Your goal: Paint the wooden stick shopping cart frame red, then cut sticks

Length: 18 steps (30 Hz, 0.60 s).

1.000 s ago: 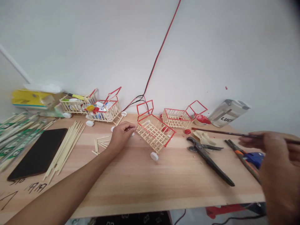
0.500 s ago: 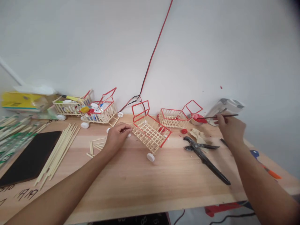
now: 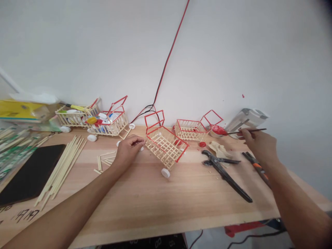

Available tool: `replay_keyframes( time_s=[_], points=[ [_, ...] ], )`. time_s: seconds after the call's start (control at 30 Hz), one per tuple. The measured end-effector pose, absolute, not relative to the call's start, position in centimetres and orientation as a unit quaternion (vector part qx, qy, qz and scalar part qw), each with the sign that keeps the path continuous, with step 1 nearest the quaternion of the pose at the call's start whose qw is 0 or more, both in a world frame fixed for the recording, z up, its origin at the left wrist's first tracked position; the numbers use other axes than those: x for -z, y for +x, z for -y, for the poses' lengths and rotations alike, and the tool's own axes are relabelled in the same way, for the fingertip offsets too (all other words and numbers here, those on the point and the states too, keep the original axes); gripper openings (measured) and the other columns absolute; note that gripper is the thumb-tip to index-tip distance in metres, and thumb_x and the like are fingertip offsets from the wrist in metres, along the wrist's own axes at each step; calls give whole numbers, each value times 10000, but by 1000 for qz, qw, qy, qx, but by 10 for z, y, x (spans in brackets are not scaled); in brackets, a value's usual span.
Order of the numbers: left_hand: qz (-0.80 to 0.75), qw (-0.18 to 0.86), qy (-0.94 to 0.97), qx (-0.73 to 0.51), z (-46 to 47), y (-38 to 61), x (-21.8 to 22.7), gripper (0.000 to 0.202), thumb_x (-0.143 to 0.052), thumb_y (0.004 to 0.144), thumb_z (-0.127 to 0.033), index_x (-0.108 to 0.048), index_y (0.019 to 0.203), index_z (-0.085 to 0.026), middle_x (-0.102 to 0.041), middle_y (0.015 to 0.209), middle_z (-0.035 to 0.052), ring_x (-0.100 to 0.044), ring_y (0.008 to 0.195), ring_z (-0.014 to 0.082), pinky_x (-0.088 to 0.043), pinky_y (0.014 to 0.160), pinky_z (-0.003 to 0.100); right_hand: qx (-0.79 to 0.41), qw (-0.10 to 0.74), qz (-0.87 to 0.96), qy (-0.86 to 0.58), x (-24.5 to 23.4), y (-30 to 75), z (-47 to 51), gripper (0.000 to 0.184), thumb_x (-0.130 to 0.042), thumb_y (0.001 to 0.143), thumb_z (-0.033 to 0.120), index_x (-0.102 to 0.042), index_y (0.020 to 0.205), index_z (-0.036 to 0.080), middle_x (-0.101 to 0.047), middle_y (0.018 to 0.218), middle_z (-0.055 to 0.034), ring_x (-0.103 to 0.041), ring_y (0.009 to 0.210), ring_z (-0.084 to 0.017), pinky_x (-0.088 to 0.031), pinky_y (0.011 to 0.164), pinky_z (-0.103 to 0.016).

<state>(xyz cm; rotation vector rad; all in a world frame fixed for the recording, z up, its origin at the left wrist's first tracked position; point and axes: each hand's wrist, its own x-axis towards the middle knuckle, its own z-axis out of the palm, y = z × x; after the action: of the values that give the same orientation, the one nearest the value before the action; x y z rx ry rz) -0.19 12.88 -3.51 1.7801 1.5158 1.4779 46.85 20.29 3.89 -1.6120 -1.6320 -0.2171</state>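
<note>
A miniature shopping cart (image 3: 166, 147) made of pale sticks, with red-painted rim and handle, stands in the middle of the table on white wheels. At its left side, my left hand (image 3: 129, 148) is closed, thumb and fingers pinched on the cart beside a white wheel (image 3: 141, 149); the exact contact is partly hidden by the fingers. Off to the right, my right hand (image 3: 259, 143) grips a thin paintbrush (image 3: 234, 132). The brush's tip points left and reaches the edge of a small cup of red paint (image 3: 218, 130).
Behind stands another red-rimmed cart (image 3: 190, 129). Two carts at left hold bottle caps (image 3: 103, 119). Pliers (image 3: 225, 176), crumpled paper (image 3: 219, 150) and orange-handled tools (image 3: 256, 166) lie at right. Loose sticks (image 3: 61, 166) and a black board (image 3: 33, 173) lie left.
My right hand has shifted slightly right and down with the brush, whose tip has drawn back to the paint cup's edge. My left hand and the cart keep their places.
</note>
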Motion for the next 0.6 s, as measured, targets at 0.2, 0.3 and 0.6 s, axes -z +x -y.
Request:
replay_keyframes(
  time_s=[0.2, 0.3, 0.6],
  points=[
    [-539, 180, 632, -528, -130, -2, 39, 141, -635, 780, -292, -725, 787, -183, -706, 788, 26, -625, 734, 164, -460, 674, 263, 56, 332, 592, -732, -63, 459, -179, 251, -539, 855, 306, -739, 749, 199, -725, 657, -42, -652, 583, -172, -392, 658, -302],
    [-541, 182, 632, -524, -130, -2, 38, 139, -633, 782, -289, -720, 780, -181, -708, 788, 27, -622, 728, 163, -459, 671, 263, 36, 330, 594, -733, -75, 458, -173, 270, -532, 858, 301, -733, 711, 194, -724, 671, -43, -638, 544, -151, -414, 674, -305],
    [-541, 179, 634, -523, -129, -2, 37, 134, -630, 779, -282, -721, 785, -183, -708, 790, 27, -623, 739, 168, -457, 675, 269, 0, 453, 540, -709, -65, 461, -182, 219, -545, 830, 302, -716, 818, 164, -731, 734, -77, -664, 551, -142, -490, 532, -228]
  ],
)
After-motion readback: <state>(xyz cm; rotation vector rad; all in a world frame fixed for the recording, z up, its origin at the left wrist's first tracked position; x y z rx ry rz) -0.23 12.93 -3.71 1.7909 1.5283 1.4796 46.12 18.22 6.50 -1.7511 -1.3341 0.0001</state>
